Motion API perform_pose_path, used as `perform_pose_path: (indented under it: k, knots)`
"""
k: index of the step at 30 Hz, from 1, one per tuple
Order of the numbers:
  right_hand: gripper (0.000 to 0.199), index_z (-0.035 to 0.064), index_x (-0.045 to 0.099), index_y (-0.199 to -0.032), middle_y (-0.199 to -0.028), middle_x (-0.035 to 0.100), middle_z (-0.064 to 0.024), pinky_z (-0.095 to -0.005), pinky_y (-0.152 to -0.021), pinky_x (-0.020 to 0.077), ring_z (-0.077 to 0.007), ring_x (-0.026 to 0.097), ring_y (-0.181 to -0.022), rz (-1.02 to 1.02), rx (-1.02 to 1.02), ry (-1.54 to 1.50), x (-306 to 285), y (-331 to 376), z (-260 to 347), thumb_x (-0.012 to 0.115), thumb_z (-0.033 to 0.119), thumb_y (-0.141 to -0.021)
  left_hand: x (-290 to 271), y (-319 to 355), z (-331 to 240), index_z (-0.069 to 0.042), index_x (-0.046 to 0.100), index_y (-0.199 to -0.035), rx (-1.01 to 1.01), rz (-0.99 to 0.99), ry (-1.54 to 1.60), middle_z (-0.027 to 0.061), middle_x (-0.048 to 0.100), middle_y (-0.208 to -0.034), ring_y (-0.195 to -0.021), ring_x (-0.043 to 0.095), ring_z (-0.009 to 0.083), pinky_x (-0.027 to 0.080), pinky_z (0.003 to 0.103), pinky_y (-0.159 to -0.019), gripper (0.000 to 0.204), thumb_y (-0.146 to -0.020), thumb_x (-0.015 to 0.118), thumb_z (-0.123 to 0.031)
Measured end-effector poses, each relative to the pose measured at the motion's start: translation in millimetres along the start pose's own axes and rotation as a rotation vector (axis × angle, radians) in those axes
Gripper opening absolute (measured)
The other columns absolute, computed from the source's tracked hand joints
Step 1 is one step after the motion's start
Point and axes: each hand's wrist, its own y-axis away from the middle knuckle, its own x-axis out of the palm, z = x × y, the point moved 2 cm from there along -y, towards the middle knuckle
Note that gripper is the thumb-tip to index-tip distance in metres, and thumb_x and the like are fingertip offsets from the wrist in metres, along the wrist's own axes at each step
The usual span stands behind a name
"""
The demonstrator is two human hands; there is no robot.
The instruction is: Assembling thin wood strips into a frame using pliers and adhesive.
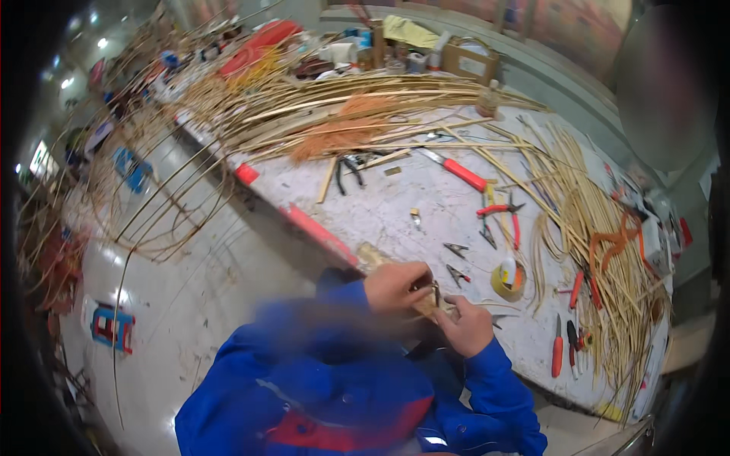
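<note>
Lower centre, before me: tan piece, pinched by left hand and right hand; close fingerwork, seemingly wanting steadiness next.

1 cardboard box | yellow cloth near it | blue-red object, floor

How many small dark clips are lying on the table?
3: the nearest clip just beyond the right hand, another clip farther out, and, less certainly, a third clip beside the red-handled pliers. More may be hidden under the pale strips.
</note>
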Motion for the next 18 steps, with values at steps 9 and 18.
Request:
perform_pose_path:
  k: [9, 18]
  knots:
    - [0.027, 0.0061, 0.073, -0.101, -0.064, 0.061, -0.0137, -0.0432, -0.057, 0.0486, -0.0336, 0.063, -0.059, 0.399, -0.065, 0.039, 23, -19, 23, 0.081, 0.024, -0.083, -10, 73, 13, -0.006, 0.068, -0.105, 0.034, -0.082, 0.239, 0.0125, 0.067, -0.093, -0.085, 0.068, 0.0286, 0.054, 0.038, -0.074, 0.021, -0.093, 0.073, -0.022]
    - [0.028, 0.0036, 0.071, -0.092, -0.072, 0.066, -0.0195, -0.0457, -0.061, 0.0513, -0.0388, 0.067, -0.067, 0.425, -0.175, 0.153, 39, 3, 19, 0.079, 0.029, -0.084, -10, 99, 7, -0.011, 0.069, -0.098, 0.044, -0.322, -0.009, 0.009, 0.065, -0.091, -0.083, 0.067, 0.0316, 0.055, 0.038, -0.068, 0.009, -0.091, 0.07, -0.017]
